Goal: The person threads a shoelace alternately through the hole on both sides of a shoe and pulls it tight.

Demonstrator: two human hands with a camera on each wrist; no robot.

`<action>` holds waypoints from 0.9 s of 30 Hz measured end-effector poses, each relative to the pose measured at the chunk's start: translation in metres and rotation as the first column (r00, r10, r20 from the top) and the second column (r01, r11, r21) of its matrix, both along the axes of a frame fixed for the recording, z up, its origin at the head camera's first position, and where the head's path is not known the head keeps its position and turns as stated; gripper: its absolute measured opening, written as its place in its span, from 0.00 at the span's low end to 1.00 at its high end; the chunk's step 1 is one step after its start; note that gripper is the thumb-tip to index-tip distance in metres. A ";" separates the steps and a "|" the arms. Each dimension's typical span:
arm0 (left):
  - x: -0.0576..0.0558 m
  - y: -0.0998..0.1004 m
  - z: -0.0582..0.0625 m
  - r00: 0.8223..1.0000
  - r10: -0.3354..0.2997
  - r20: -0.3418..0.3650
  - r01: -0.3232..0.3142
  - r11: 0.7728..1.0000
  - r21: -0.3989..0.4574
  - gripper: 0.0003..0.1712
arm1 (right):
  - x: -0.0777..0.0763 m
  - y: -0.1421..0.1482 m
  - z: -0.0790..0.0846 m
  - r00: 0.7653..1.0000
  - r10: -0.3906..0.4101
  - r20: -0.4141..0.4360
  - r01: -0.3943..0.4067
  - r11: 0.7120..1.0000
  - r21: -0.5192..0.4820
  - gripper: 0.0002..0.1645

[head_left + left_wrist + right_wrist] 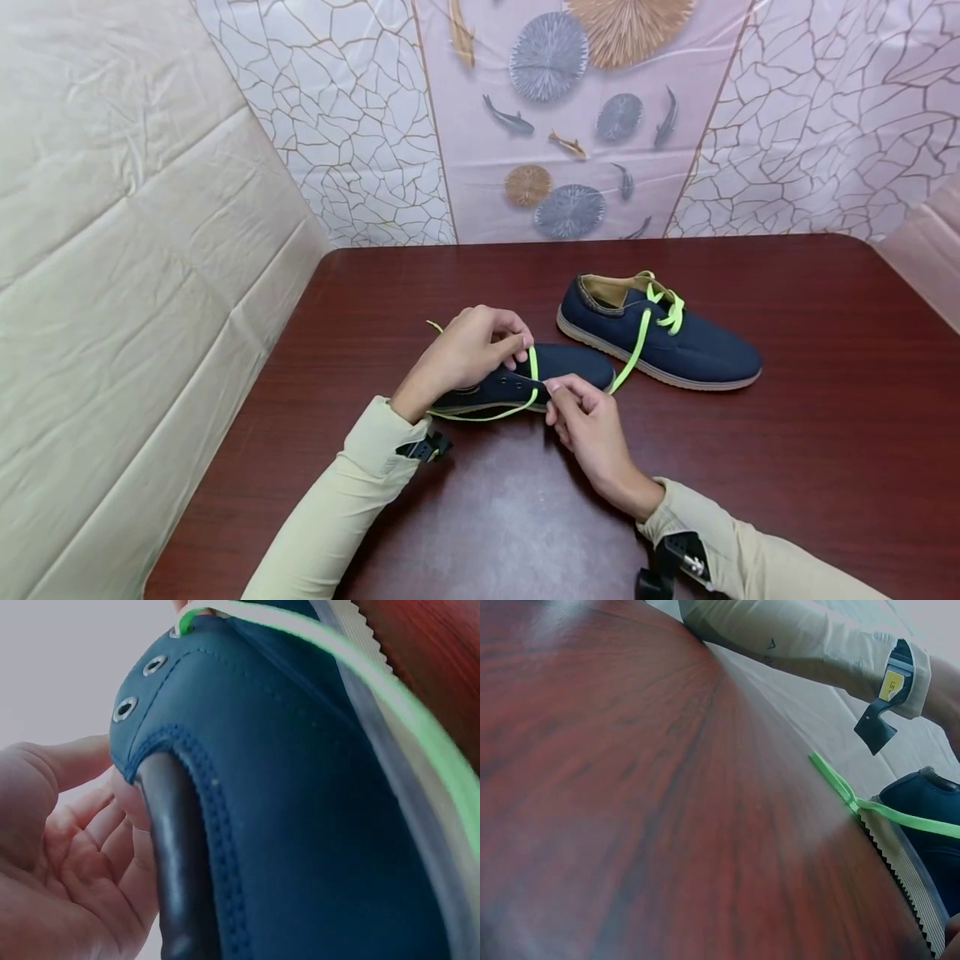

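A navy lace-up shoe (pixel 573 360) lies on the table, toe to the right, partly hidden by both hands. My left hand (pixel 476 346) reaches over its opening and pinches a neon yellow-green shoelace (pixel 533 362) between thumb and fingertips. That lace passes through the front eyelet, and its loose length (pixel 420 712) runs along the near side of the shoe. In the left wrist view, two metal-rimmed eyelets (pixel 154 666) beside it have no lace through them. My right hand (pixel 592 425) has thumb and index finger pinched at the flap's front edge, right by the laced eyelet.
A second navy shoe (pixel 690 337), laced in the same neon colour, stands behind and to the right; one lace end hangs toward the first shoe. Both rest on a dark red wooden table (pixel 825 467). Pale cloth (pixel 135 292) hangs at the left, patterned cloth (pixel 360 125) at the back.
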State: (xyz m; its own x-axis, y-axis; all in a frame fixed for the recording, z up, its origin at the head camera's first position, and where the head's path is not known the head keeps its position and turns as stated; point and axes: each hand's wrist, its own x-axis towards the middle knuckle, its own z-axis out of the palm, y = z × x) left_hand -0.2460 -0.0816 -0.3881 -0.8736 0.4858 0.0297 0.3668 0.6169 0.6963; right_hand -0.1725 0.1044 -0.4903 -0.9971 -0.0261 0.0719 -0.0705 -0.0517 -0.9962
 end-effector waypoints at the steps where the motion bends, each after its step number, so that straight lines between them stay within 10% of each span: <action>1: 0.000 -0.001 0.000 1.000 0.003 -0.009 -0.003 1.000 0.012 0.07 | 0.000 0.000 0.000 1.000 0.002 0.001 -0.002 1.000 0.002 0.15; 17: -0.006 -0.008 0.027 0.996 0.087 -0.034 -0.075 0.961 0.267 0.07 | -0.002 -0.001 -0.001 1.000 0.015 0.020 -0.014 1.000 -0.025 0.18; 27: -0.012 -0.011 0.052 0.977 0.186 -0.101 -0.122 0.884 0.452 0.08 | -0.002 -0.001 -0.001 1.000 0.007 0.021 -0.007 0.999 -0.035 0.17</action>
State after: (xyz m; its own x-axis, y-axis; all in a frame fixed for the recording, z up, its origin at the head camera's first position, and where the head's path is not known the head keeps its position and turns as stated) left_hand -0.2579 -0.0925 -0.3360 -0.9079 0.2537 0.3338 0.4038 0.3144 0.8591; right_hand -0.1742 0.1036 -0.4910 -0.9982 -0.0310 0.0514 -0.0486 -0.0867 -0.9951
